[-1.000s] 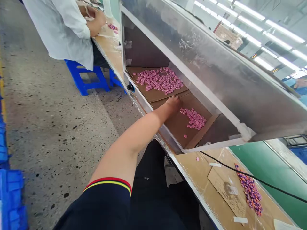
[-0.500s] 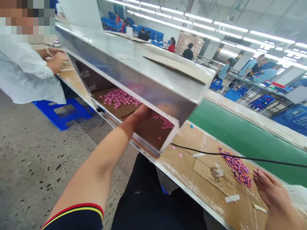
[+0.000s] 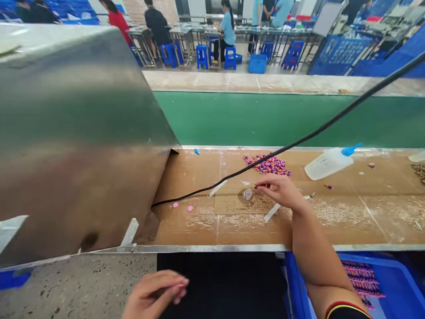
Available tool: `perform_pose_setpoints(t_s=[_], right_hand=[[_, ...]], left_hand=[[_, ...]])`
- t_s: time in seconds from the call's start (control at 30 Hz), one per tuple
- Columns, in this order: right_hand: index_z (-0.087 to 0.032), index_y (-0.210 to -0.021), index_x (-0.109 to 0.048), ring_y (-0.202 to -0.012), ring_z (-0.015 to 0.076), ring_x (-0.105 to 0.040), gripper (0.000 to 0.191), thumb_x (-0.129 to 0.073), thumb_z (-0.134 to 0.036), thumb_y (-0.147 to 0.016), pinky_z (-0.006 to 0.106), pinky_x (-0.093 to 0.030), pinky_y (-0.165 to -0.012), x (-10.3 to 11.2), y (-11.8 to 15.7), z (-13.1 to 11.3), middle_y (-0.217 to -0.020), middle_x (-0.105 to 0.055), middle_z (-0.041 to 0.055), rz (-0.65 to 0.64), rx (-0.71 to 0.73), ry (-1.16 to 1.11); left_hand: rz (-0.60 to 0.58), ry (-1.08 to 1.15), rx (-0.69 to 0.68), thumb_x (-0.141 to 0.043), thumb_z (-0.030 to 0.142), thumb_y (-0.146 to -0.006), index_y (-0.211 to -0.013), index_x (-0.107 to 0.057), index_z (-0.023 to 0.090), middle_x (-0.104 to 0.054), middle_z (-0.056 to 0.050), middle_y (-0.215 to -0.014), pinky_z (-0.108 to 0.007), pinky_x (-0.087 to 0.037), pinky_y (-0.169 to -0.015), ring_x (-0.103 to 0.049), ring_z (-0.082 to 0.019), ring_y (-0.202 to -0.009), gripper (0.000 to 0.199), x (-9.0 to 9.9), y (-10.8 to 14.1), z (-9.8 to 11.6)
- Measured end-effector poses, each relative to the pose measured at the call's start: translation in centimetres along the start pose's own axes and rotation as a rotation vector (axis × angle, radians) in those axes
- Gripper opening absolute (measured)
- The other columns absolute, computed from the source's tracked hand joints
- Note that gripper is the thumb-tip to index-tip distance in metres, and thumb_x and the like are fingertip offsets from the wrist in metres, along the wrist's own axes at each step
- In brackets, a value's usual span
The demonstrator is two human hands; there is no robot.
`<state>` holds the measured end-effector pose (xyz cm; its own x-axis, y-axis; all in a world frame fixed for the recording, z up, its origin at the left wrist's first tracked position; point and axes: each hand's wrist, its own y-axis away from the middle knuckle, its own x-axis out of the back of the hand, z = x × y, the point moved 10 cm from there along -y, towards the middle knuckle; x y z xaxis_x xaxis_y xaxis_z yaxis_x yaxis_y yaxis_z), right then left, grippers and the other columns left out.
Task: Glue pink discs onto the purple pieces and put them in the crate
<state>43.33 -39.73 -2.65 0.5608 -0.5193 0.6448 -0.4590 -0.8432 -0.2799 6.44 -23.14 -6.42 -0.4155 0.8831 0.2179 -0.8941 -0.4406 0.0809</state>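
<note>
My right hand (image 3: 280, 190) is over the worktable, thumb and forefinger pinched on a small dark piece (image 3: 256, 187), too small to make out fully. Just left of its fingertips is a small clear lump (image 3: 247, 194) on a taped cardboard sheet (image 3: 229, 204). Behind that hand lies a pile of small purple-and-orange pieces (image 3: 270, 165). Low in front of the table edge, my left hand (image 3: 156, 292) has its fingers curled together; what they hold, if anything, cannot be made out. Two pink discs (image 3: 190, 208) lie on the table to the left.
A big metal housing (image 3: 83, 146) stands at left, with a black cable (image 3: 318, 130) crossing from it. A white squeeze bottle with a blue cap (image 3: 328, 164) lies at right. Beyond runs a green belt (image 3: 212, 117). Below right is a blue bin (image 3: 401, 283) containing rows of pieces.
My left hand has come out of the housing, where pink discs lay, to below the table edge. My view has swung right, and my right hand is now close to the clear lump.
</note>
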Motion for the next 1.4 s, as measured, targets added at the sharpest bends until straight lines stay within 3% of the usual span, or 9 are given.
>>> perform_pose_setpoints(t_s=[0.13,0.23,0.33,0.47,0.6,0.8,0.97,1.2,1.4], right_hand=[[-0.029,-0.109,-0.087,-0.097,0.0245,-0.08,0.02,-0.067,-0.028,-0.105,0.04,-0.065,-0.09,-2.4,-0.2,-0.9,-0.1,-0.086,0.0059,-0.093,0.081,0.118],[-0.029,-0.11,-0.086,-0.1,0.0245,-0.079,0.021,-0.066,-0.027,-0.107,0.04,-0.064,-0.093,-3.3,-0.2,-0.7,-0.104,-0.086,0.0063,-0.132,0.084,0.15],[-0.028,-0.109,-0.086,-0.1,0.0253,-0.079,0.021,-0.065,-0.024,-0.105,0.041,-0.064,-0.093,-3.6,-0.3,-0.5,-0.104,-0.086,0.0067,-0.14,0.077,0.199],[-0.028,-0.109,-0.086,-0.095,0.024,-0.078,0.021,-0.066,-0.02,-0.103,0.039,-0.064,-0.09,-3.6,-0.2,-0.7,-0.099,-0.085,0.0057,-0.14,0.094,0.27],[-0.026,-0.108,-0.083,-0.089,0.0226,-0.077,0.019,-0.066,-0.016,-0.105,0.037,-0.063,-0.081,-2.1,0.2,-2.8,-0.096,-0.084,0.0056,0.041,0.214,0.273],[-0.031,-0.114,-0.081,-0.082,0.021,-0.076,0.022,-0.074,-0.014,-0.101,0.036,-0.063,-0.07,2.9,2.4,-5.6,-0.1,-0.084,0.0039,0.637,0.291,0.157],[-0.027,-0.097,-0.082,-0.069,0.0176,-0.075,0.01,-0.074,-0.02,-0.099,0.031,-0.064,-0.065,0.3,1.0,-4.7,-0.084,-0.082,0.0022,0.347,0.127,0.203],[-0.023,-0.105,-0.078,-0.073,0.0166,-0.081,0.009,-0.07,-0.027,-0.105,0.027,-0.07,-0.065,-2.4,1.8,-5.4,-0.094,-0.083,0.0037,0.356,-0.094,-0.352],[-0.026,-0.111,-0.077,-0.098,0.0218,-0.085,0.013,-0.066,-0.021,-0.108,0.035,-0.075,-0.081,-4.3,3.9,-7.5,-0.109,-0.083,0.0067,0.58,-0.067,-0.364]], left_hand=[[-0.188,0.163,-0.006,-0.081,0.044,-0.088,-0.089,-0.087,0.056,-0.076,-0.001,-0.065,-0.037,-0.059,-0.05,-0.069,-0.024,-0.048,0.014,-7.6,-8.5,4.2],[-0.238,0.223,-0.044,-0.086,0.054,-0.089,-0.082,-0.089,0.03,-0.078,-0.008,-0.07,-0.032,-0.061,-0.057,-0.071,-0.02,-0.057,0.025,-10.1,-13.7,6.7],[-0.325,0.329,0.049,-0.093,0.069,-0.08,-0.091,-0.086,0.017,-0.082,-0.014,-0.085,-0.031,-0.067,-0.069,-0.076,-0.02,-0.069,0.054,-12.3,-17.4,6.6],[-0.373,0.485,0.16,-0.1,0.072,-0.067,-0.091,-0.085,0.014,-0.084,-0.014,-0.09,-0.031,-0.068,-0.073,-0.08,-0.021,-0.075,0.065,-14.4,-19.7,5.1],[-0.269,0.645,0.28,-0.107,0.064,-0.061,-0.088,-0.085,0.013,-0.084,-0.014,-0.089,-0.025,-0.065,-0.07,-0.079,-0.018,-0.073,0.061,-14.9,-19.7,2.5],[-0.143,0.879,0.424,-0.113,0.047,-0.054,-0.079,-0.082,0.011,-0.083,-0.012,-0.09,-0.019,-0.063,-0.072,-0.076,-0.012,-0.072,0.054,-14.7,-19.4,0.3],[-0.065,0.947,0.45,-0.115,0.045,-0.043,-0.077,-0.081,0.012,-0.082,-0.008,-0.082,-0.016,-0.063,-0.07,-0.077,-0.012,-0.071,0.058,-14.3,-19.8,0.2],[0.058,0.836,0.266,-0.112,0.057,-0.045,-0.08,-0.085,0.015,-0.082,-0.009,-0.08,-0.019,-0.066,-0.07,-0.077,-0.013,-0.068,0.061,-12.7,-20.3,1.3],[0.035,0.716,0.061,-0.106,0.061,-0.064,-0.09,-0.089,0.018,-0.085,-0.012,-0.092,-0.029,-0.072,-0.084,-0.083,-0.02,-0.082,0.053,-11.8,-20.0,2.7]])
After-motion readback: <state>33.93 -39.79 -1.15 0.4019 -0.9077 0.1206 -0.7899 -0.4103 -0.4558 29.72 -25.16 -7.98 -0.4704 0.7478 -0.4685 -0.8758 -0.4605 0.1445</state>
